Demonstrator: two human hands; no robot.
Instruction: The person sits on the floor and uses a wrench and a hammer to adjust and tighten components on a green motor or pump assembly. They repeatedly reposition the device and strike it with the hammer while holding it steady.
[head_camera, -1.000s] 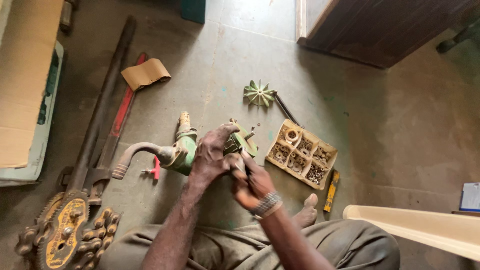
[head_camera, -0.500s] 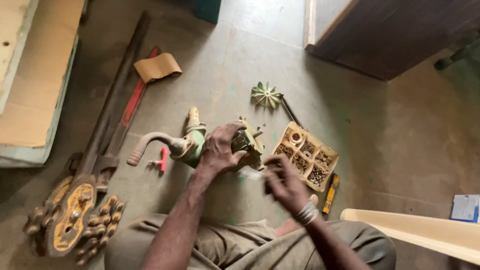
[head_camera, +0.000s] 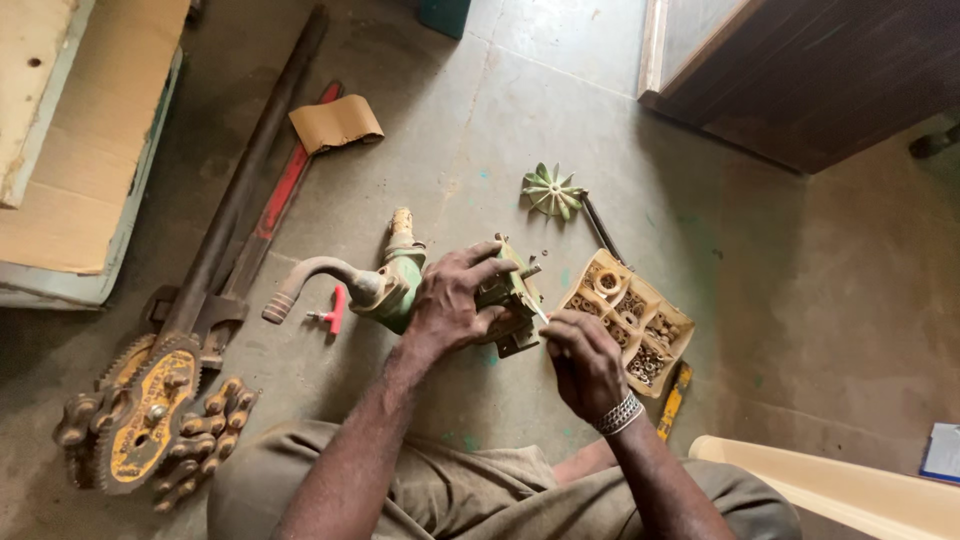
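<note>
A: Head view: where's the green pump body (head_camera: 400, 285)?

B: On the floor (head_camera: 480, 120), left hand (head_camera: 450, 305) clamped over it. Right hand (head_camera: 585, 360) pinches a thin tool (head_camera: 537, 310) at its housing.

A: Progress?

B: Likely mid-job: fan impeller (head_camera: 553, 190) lies apart, parts tray (head_camera: 630, 320) just beside.

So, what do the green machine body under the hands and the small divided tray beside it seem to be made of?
The green machine body looks like cast metal under worn green paint; bare grey-brown patches show on its curved pipe. The left hand grips it, and the right hand works at its end. The divided tray seems to be pale plastic or wood, stained with dirt; I cannot tell which.
</note>
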